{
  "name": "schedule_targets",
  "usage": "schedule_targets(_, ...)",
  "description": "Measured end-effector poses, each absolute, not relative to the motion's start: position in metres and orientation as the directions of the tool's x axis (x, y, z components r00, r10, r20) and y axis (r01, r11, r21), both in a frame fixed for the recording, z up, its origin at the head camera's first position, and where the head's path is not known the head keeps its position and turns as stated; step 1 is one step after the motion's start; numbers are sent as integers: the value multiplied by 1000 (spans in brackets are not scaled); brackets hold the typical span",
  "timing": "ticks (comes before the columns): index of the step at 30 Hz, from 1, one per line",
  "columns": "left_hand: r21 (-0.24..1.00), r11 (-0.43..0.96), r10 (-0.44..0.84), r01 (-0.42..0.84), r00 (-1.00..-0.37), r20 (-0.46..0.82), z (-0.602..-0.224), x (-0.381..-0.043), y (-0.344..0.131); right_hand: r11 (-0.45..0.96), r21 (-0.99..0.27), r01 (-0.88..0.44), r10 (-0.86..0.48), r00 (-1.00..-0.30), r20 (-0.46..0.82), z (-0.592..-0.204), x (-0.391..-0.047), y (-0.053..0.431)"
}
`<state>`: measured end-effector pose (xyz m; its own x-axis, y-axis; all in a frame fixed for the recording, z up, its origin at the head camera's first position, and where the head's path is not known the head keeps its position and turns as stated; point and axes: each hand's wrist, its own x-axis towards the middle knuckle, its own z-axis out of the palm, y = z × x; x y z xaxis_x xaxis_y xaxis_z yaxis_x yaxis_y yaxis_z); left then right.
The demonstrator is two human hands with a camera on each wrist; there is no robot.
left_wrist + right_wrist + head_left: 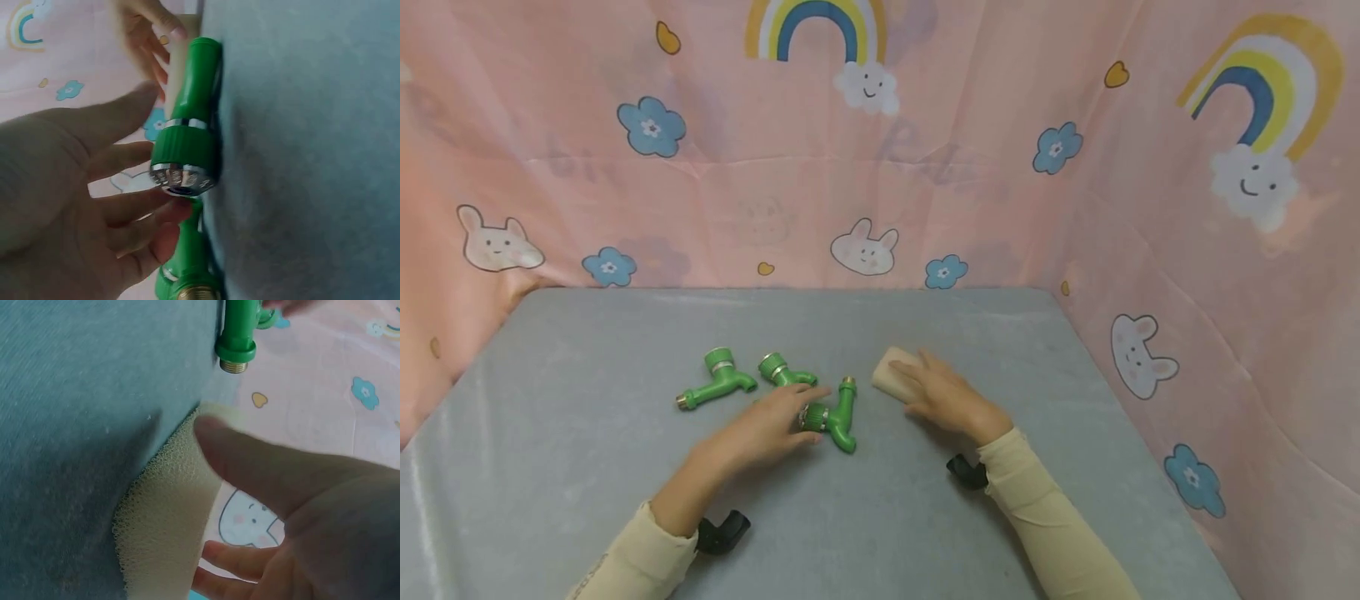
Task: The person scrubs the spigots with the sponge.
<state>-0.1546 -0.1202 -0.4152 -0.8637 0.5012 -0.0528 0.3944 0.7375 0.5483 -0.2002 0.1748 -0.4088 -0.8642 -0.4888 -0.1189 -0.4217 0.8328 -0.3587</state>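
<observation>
See 1 of 3 taps (pixel 842 417) on the desk (pixel 880 533) by the loose left hand (pixel 766 429); expect stiff slickness, grasp mid-body. Find a likely soft, light sponge (pixel 887 367) beneath the relaxed right hand (pixel 953 396); pinch its sides.

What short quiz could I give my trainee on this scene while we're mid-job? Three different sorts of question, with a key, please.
1. Count: How many green, branched, plastic-looking taps with silvery bands lie on the grey cloth-covered table?

2. True or false: In the head view, the beige, block-shaped porous sponge lies to the right of all the taps.

3. Multiple choice: Which of these is nearest the right hand?
A) a tap
B) the sponge
C) a printed rainbow

Key:
1. Three
2. True
3. B
</observation>
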Motion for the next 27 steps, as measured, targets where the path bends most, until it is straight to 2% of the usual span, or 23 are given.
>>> schedule_targets(4, 541, 751, 497, 379, -864, -83, -421, -153, -119, 829, -351, -435, -495, -863, -100, -410, -200, 175)
schedule_targets(10, 585, 735, 456, 343, -889, -51, -423, -154, -118, 807, -302, -507, -535, -845, -13, -412, -200, 177)
schedule_targets(18, 641, 690, 422, 337, -907, 22, -418, -159, -120, 739, -417, -529, -516, -843, 153, -397, -199, 168)
schedule_targets(27, 796, 548, 299, 256, -949, 98, -403, -162, -122, 639, -428, -639, -557, -768, 315, -392, -187, 146)
